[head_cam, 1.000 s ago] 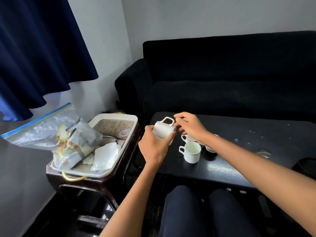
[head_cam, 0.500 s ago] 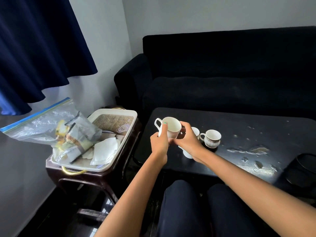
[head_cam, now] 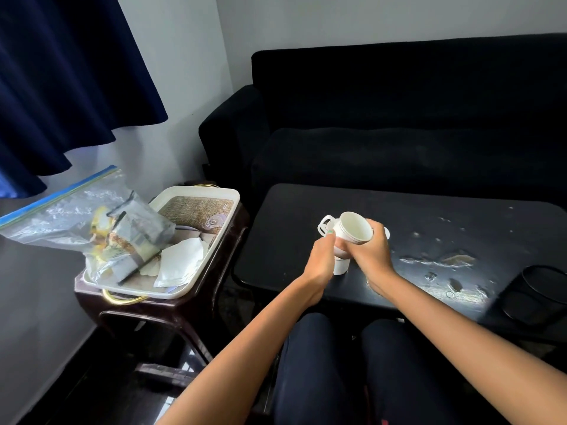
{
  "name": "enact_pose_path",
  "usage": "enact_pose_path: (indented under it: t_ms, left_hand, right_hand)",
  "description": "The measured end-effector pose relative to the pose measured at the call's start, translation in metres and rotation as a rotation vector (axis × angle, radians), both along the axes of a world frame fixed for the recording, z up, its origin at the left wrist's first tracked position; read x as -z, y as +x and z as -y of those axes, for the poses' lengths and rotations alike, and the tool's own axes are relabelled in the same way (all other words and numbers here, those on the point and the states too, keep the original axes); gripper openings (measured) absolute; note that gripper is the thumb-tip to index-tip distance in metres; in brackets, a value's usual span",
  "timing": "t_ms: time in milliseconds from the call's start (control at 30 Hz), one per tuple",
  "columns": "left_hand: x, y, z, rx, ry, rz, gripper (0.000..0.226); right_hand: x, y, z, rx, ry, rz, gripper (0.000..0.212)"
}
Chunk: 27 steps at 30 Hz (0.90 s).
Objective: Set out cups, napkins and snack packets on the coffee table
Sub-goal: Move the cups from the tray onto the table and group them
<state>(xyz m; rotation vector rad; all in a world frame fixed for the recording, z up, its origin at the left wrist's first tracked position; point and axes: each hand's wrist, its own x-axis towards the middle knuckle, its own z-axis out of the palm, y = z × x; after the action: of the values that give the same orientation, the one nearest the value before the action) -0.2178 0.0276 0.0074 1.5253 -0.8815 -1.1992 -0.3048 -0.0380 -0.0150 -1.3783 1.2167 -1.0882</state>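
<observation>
Both hands together, left hand (head_cam: pixel 320 259) and right hand (head_cam: pixel 369 251) gripping tilted white cup (head_cam: pixel 352 227)

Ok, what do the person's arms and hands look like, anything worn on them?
Both forearms are bare, with no sleeves, watch or bracelets in view. No gloves or rings show on the left hand or the right hand. One left fingernail looks painted green.

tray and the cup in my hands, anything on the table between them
Head view: nothing. Between the tray on the side stand and the held cup, the coffee table is bare dark surface.
</observation>
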Motion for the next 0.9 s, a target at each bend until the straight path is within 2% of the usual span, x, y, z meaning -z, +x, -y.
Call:
enact_pose_path:
  t_ms: [67, 233, 367, 467, 700, 900]
  left_hand:
    - [0.002, -0.009, 0.0, 0.069, 0.014, 0.013, 0.037]
    - [0.008, -0.03, -0.001, 0.21, 0.011, 0.07, 0.035]
    - [0.025, -0.039, 0.006, 0.24, 0.026, 0.068, 0.037]
    - [0.038, -0.048, 0.01, 0.236, 0.051, 0.055, 0.042]
    - [0.07, -0.06, 0.023, 0.216, 0.064, 0.047, 0.029]
    - [0.087, -0.059, 0.032, 0.197, 0.085, 0.028, 0.026]
  right_hand:
    - [0.005, -0.013, 0.003, 0.027, 0.012, -0.023, 0.064]
    - [0.016, -0.04, 0.005, 0.089, 0.008, -0.097, 0.053]
    - [0.029, -0.053, 0.009, 0.114, 0.018, -0.164, 0.051]
    - [0.041, -0.06, 0.014, 0.124, 0.027, -0.19, 0.041]
    - [0.071, -0.066, 0.025, 0.149, 0.03, -0.238, 0.065]
    - [0.084, -0.063, 0.032, 0.132, 0.013, -0.289, 0.068]
